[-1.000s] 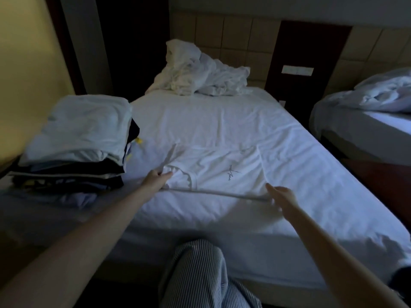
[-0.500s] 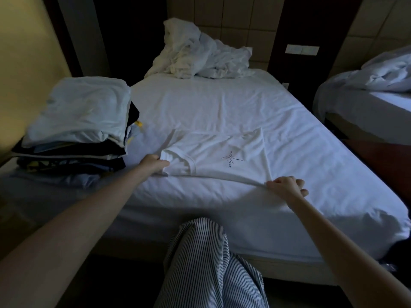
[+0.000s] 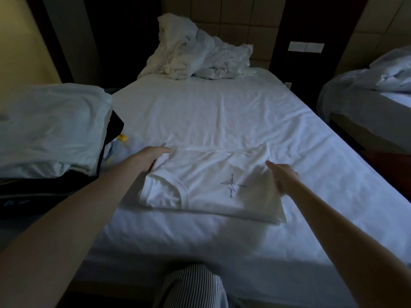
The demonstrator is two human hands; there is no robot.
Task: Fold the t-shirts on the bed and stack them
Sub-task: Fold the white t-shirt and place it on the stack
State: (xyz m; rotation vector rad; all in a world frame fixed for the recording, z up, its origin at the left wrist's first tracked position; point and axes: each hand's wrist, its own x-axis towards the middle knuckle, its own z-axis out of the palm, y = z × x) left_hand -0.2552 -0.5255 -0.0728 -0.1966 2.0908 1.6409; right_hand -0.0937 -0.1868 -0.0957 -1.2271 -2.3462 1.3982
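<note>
A white t-shirt (image 3: pixel 206 187) with a small dark print lies folded flat on the bed (image 3: pixel 211 112), neckline to the left. My left hand (image 3: pixel 153 157) rests at its far left corner with the fingers stretched out over the cloth. My right hand (image 3: pixel 283 175) lies on its right edge, fingers straight and pointing left. At the left stands a stack of folded shirts (image 3: pixel 51 130), white on top and dark ones beneath.
A crumpled heap of white laundry (image 3: pixel 195 54) lies at the headboard. A second bed (image 3: pixel 367 103) with bedding stands to the right across a narrow gap. My striped trouser knee (image 3: pixel 191 285) touches the bed's near edge. A small yellow item (image 3: pixel 121 137) lies beside the stack.
Both hands gripped the shirt's near edge half a second ago. They have let go and now lie with straight fingers at the shirt's left corner and right edge.
</note>
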